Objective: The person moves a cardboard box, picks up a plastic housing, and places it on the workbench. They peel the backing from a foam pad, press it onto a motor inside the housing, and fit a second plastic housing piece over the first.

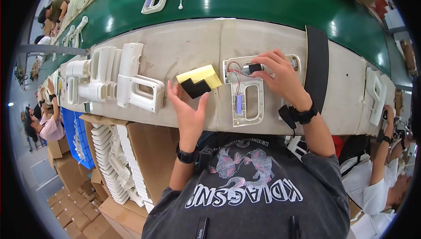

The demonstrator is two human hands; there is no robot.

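Pinching a motor (252, 68), the right hand (282, 75) hides some casing (251, 81), left hand (189, 117) spread.

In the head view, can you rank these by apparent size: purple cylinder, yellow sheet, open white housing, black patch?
1. Open white housing
2. Yellow sheet, partly covered
3. Black patch
4. Purple cylinder

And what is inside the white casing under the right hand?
Red wires, a purple cylinder and, at the right hand, a silver part; what that hand covers cannot be seen.
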